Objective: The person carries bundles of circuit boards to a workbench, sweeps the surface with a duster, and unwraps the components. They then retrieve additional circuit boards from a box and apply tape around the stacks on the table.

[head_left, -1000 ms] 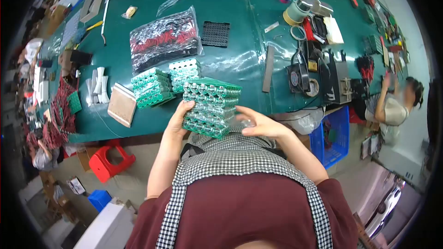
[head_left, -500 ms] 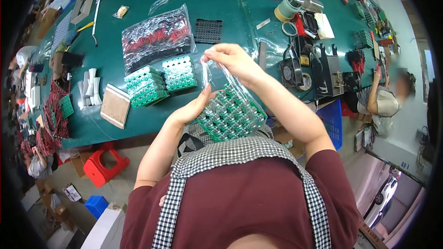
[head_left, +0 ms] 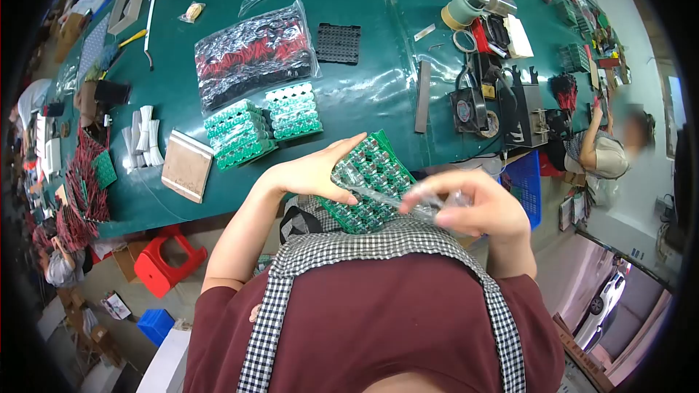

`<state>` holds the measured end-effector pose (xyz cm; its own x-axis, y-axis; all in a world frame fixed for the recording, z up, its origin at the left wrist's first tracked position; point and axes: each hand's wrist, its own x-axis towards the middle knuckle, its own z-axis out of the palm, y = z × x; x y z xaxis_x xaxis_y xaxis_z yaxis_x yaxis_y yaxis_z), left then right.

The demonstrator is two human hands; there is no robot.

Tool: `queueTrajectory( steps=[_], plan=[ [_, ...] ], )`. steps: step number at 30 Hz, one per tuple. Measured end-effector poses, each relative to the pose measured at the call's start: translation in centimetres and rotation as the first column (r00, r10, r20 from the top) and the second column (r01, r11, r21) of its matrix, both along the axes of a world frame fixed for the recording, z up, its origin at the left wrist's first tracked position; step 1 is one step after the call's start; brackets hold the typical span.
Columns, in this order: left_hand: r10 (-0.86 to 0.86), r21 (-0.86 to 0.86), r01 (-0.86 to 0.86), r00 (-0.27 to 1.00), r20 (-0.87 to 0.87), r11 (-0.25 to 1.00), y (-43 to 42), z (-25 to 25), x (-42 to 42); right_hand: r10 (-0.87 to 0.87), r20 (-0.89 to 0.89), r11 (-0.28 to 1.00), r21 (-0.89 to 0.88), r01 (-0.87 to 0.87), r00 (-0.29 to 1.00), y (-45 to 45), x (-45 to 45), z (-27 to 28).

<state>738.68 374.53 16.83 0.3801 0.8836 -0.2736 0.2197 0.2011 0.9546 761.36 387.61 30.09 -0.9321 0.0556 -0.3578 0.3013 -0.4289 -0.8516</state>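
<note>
A green circuit-board stack [head_left: 373,182] tilts before the checked apron [head_left: 364,249], gripped by the left hand [head_left: 309,175]. The right hand [head_left: 480,204] (rather blurred) pinches clear film [head_left: 378,196] between its fingers. Beyond, two similar stacks [head_left: 293,110] sit on the bench [head_left: 375,98].

Lol, this green table [head_left: 378,44] has a mint-green cup [head_left: 459,11] sitting right by a silvery flask [head_left: 499,2], plus a long gray strip [head_left: 422,98] lying flat. Red stool [head_left: 149,266] on the floor, little blue box [head_left: 155,326] near it, and a white car [head_left: 606,300] showing through the doorway.
</note>
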Motion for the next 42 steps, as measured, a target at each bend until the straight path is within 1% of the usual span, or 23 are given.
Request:
queueTrajectory(
  steps=[2, 7, 8, 9, 10, 14, 16, 19, 21, 24, 25, 26, 27, 28, 30, 31, 33, 35, 36, 39, 40, 41, 42],
  plan=[
    [0.006, 0.026, -0.006, 0.999, -0.032, 1.000, 0.1, 0.0, 0.0, 0.118, 0.152, 0.890, 0.423, -0.172, 0.981, -0.6, -0.6, 1.9],
    [-0.133, 0.023, 0.135, 0.988, -0.080, 0.991, 1.6, 1.9, 0.7, 0.117, -0.266, 0.593, 0.792, 0.148, 0.957, 1.2, -7.4, 0.2],
    [-0.079, 0.100, 0.085, 0.995, -0.065, 0.991, 1.6, 1.4, 1.1, 0.077, -0.187, 0.580, 0.808, 0.108, 0.979, 1.7, -9.2, -0.3],
    [-0.096, 0.072, 0.101, 0.993, -0.070, 0.992, 1.7, 1.7, 1.4, 0.053, -0.308, 0.537, 0.811, 0.233, 0.950, 2.0, -11.3, -2.3],
    [-0.110, 0.044, 0.113, 0.991, -0.075, 0.993, 1.9, 2.1, 1.5, 0.032, -0.328, 0.684, 0.696, 0.219, 0.944, 2.0, -13.2, -2.6],
    [-0.124, 0.068, 0.130, 0.989, -0.078, 0.989, 2.1, 1.1, 1.1, -0.071, -0.361, 0.852, 0.462, 0.245, 0.930, 1.3, -14.2, -1.8],
    [-0.109, -0.003, 0.109, 0.994, 0.008, 0.994, 1.7, 1.6, 0.8, -0.244, -0.360, 0.732, 0.541, 0.414, 0.901, 3.7, -15.1, -4.7],
    [0.082, 0.025, -0.086, 0.985, 0.150, 0.996, 0.3, 1.5, 1.1, -0.553, -0.121, 0.598, 0.631, 0.494, 0.824, 10.1, -14.4, -11.4],
    [0.055, 0.030, -0.059, 0.993, 0.106, 0.998, 0.2, 1.8, 0.8, -0.709, -0.080, 0.477, 0.677, 0.560, 0.701, 13.1, -11.7, -18.4],
    [0.012, -0.006, -0.012, 0.998, 0.055, 1.000, -0.2, 1.1, -0.3, -0.707, -0.036, 0.147, 0.969, 0.197, 0.707, 12.1, -5.4, -22.6],
    [0.043, -0.088, -0.031, 0.990, 0.137, 0.996, -0.5, 0.4, -0.9, -0.714, 0.017, 0.183, 0.970, 0.163, 0.700, 10.6, -3.2, -22.8],
    [0.081, -0.174, -0.043, 0.973, 0.215, 0.984, -0.8, -0.3, -1.6, -0.637, 0.104, 0.332, 0.931, 0.150, 0.764, 9.7, -0.4, -24.2],
    [0.125, -0.260, -0.048, 0.949, 0.288, 0.964, -1.1, -1.1, -2.2, -0.542, 0.253, 0.628, 0.755, 0.186, 0.801, 8.5, 2.2, -25.4],
    [0.247, -0.322, -0.132, 0.905, 0.346, 0.937, -1.9, -2.1, -2.4, -0.549, 0.356, 0.744, 0.621, 0.248, 0.756, 6.0, 3.7, -24.5],
    [0.429, -0.490, -0.203, 0.806, 0.408, 0.848, -3.0, -4.1, -3.3, -0.517, 0.546, 0.847, 0.213, 0.487, 0.659, 1.5, 6.1, -21.8],
    [0.518, -0.574, -0.223, 0.743, 0.423, 0.788, -3.6, -5.0, -3.4, -0.470, 0.629, 0.773, -0.046, 0.633, 0.619, -0.3, 7.4, -21.0],
    [0.693, -0.679, -0.264, 0.525, 0.495, 0.685, -4.7, -7.5, -3.1, -0.476, 0.704, 0.709, -0.047, 0.704, 0.526, -4.4, 10.6, -23.1],
    [0.793, -0.743, -0.295, 0.337, 0.508, 0.601, -5.2, -9.1, -2.1, -0.600, 0.589, 0.800, 0.431, 0.418, 0.540, -7.9, 12.6, -24.5],
    [0.848, -0.804, -0.280, 0.248, 0.468, 0.525, -5.4, -9.9, -1.7, -0.677, 0.614, 0.717, 0.426, 0.551, 0.406, -9.0, 13.3, -24.5],
    [0.861, -0.858, -0.116, -0.041, 0.507, 0.500, -5.6, -12.7, -0.3, -0.616, 0.722, 0.747, 0.408, 0.524, 0.316, -9.4, 13.2, -21.3],
    [0.838, -0.843, -0.125, -0.101, 0.536, 0.524, -5.5, -12.5, 0.0, -0.644, 0.538, 0.763, 0.500, 0.410, 0.544, -10.9, 16.4, -25.9],
    [0.811, -0.826, -0.107, -0.155, 0.564, 0.554, -5.1, -12.3, 0.7, -0.501, 0.575, 0.839, 0.507, 0.198, 0.647, -10.6, 16.8, -24.8],
    [0.882, -0.880, -0.194, -0.107, 0.459, 0.434, -4.6, -11.6, 1.2, -0.522, 0.484, 0.788, 0.589, 0.180, 0.702, -11.6, 18.8, -27.8]
  ],
)
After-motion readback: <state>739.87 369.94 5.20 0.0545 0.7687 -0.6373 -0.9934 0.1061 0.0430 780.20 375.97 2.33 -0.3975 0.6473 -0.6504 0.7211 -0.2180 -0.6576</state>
